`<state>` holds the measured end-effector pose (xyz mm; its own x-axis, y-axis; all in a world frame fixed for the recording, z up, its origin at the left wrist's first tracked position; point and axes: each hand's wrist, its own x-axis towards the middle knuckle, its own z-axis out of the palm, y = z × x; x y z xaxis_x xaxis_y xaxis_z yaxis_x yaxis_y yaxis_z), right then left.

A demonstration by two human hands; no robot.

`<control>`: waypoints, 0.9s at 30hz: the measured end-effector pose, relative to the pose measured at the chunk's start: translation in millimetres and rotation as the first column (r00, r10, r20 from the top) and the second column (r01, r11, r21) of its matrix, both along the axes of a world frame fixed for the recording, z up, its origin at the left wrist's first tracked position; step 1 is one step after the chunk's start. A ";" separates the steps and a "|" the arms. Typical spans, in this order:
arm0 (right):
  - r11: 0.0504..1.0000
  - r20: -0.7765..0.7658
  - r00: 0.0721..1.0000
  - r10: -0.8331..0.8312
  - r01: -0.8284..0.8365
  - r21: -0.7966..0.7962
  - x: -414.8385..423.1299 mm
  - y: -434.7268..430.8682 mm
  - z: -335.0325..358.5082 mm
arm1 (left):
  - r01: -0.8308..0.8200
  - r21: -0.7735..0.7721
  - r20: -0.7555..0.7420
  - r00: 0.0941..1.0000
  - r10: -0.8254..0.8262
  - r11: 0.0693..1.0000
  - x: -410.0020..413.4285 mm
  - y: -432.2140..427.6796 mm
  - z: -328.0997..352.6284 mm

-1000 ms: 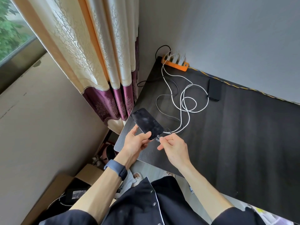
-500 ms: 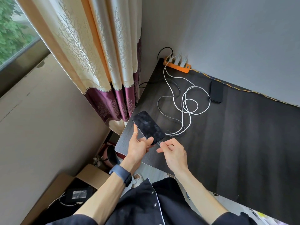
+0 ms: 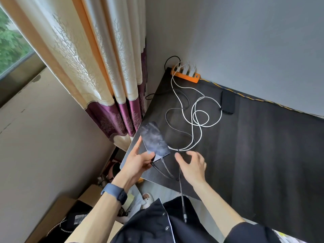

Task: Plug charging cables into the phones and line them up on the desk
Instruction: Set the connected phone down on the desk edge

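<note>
My left hand (image 3: 138, 161) grips a black phone (image 3: 154, 140) by its lower end, over the desk's near left corner. A braided cable (image 3: 164, 170) runs from the phone's bottom edge and looks plugged in. My right hand (image 3: 192, 165) hovers just right of it with fingers spread, holding nothing. A second braided cable (image 3: 182, 199) hangs over the desk's front edge, its plug dangling. White cables (image 3: 198, 118) loop across the dark desk (image 3: 263, 155) to an orange power strip (image 3: 185, 74). Another black phone (image 3: 228, 102) lies near the wall, a white cable at its end.
A patterned curtain (image 3: 105, 76) hangs left of the desk, with a window behind it. Cardboard boxes (image 3: 57, 213) and a black adapter sit on the floor at lower left. The grey wall runs along the desk's far edge.
My right hand let go of the plug at the phone's bottom edge and opened, moving slightly right. The cable now stays at the phone. The left hand keeps the phone.
</note>
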<state>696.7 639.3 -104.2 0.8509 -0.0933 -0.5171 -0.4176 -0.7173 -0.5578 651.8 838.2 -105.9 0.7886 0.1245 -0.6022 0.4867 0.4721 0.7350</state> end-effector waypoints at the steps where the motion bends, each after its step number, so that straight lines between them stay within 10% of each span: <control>1: 0.982 -0.204 0.969 -0.142 0.164 0.096 7.0 -1.5 -5.5 | 0.005 -0.024 0.003 1.000 -0.005 1.000 0.8 5.1 -0.1; 4: 0.673 -0.717 0.671 -0.192 0.622 0.401 24.6 2.6 -23.9 | 0.045 -0.053 0.012 0.999 -0.044 0.998 2.0 16.1 1.6; 9: 0.302 -0.770 0.613 -0.177 0.778 0.550 53.8 27.3 -30.4 | 0.104 -0.080 0.030 0.994 -0.102 0.991 -14.2 45.8 -2.5; 15: 0.225 -0.611 0.739 -0.283 0.670 0.707 117.1 9.9 3.8 | 0.097 0.001 -0.025 0.995 -0.097 0.995 -46.9 99.7 -8.2; 18: 0.331 -0.492 0.801 -0.341 0.592 0.735 137.5 9.1 22.8 | 0.043 0.065 -0.061 0.997 -0.040 0.997 -57.1 113.9 -6.8; 21: 0.612 -0.260 0.929 -0.263 0.369 0.699 135.1 20.1 39.0 | 0.001 0.086 -0.052 0.999 0.003 0.996 -61.6 118.3 -8.5; 23: 0.874 -0.033 0.992 0.119 -0.089 0.477 118.9 33.7 45.3 | -0.011 0.106 -0.043 0.999 0.016 0.994 -60.4 117.8 -12.0; 27: 0.574 -0.146 0.582 0.800 -0.813 -0.097 71.7 54.0 12.3 | -0.010 0.185 -0.043 0.999 0.018 0.983 -49.0 109.9 -15.5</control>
<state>768.4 693.3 -91.9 0.5678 0.5367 -0.6242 0.3367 -0.8433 -0.4188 602.8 948.1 -121.4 0.7589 0.2473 -0.6024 0.5154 0.3373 0.7878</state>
